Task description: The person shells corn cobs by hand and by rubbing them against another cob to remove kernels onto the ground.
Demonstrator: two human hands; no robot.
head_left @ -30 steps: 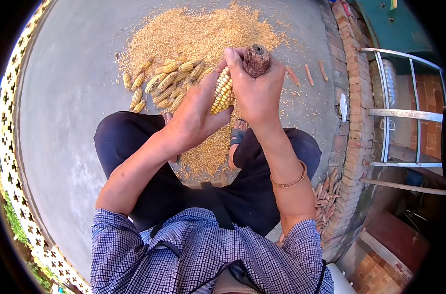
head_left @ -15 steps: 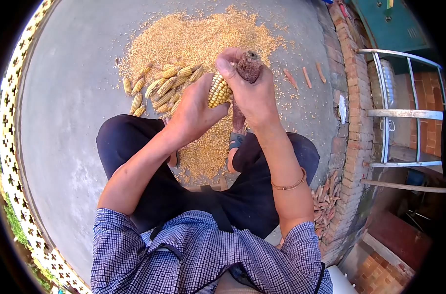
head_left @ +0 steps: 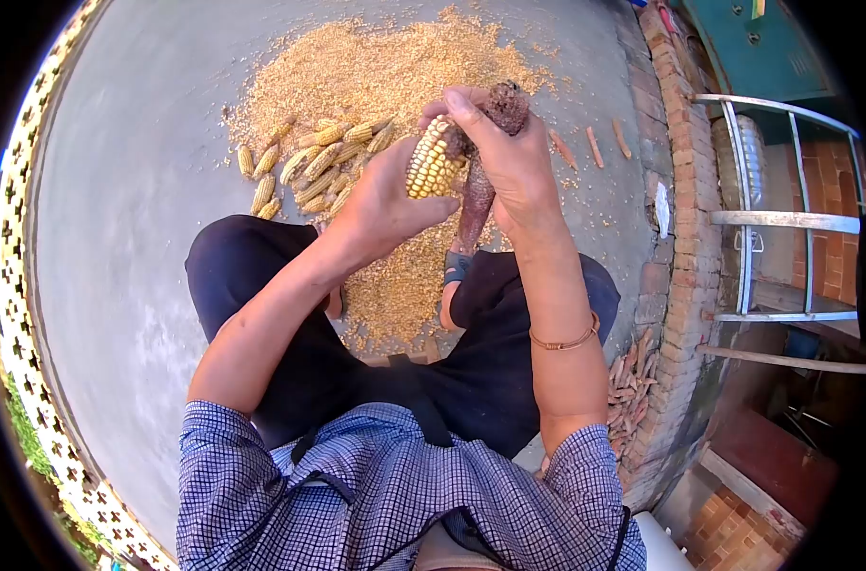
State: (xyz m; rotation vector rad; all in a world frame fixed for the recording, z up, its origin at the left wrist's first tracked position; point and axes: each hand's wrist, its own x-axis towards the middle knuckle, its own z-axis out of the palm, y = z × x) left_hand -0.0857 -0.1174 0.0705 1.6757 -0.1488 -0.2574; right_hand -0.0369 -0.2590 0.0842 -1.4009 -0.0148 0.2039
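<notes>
My left hand point(head_left: 378, 202) is closed around an ear of corn point(head_left: 434, 167), its yellow kernels facing up. In my right hand point(head_left: 517, 176) is a bare reddish-brown corncob point(head_left: 507, 108); one end sticks out above the fingers and a long dark part shows below the palm. The cob lies close against the right side of the ear, and fingers hide where they meet. Beyond my left hand several ears of corn point(head_left: 320, 164) rest in a heap beside a wide spread of loose kernels point(head_left: 376, 71).
Bare cobs point(head_left: 595, 147) lie on the concrete floor point(head_left: 128, 219) at the right, and more cobs are piled point(head_left: 631, 395) beside a low brick edge point(head_left: 695, 247). A metal railing point(head_left: 785, 221) stands beyond it. Loose kernels also cover the ground between my feet.
Both hands have shifted slightly; the right hand and cob moved a little right and up. More of the ear's kernels and the cob's lower part now show.
</notes>
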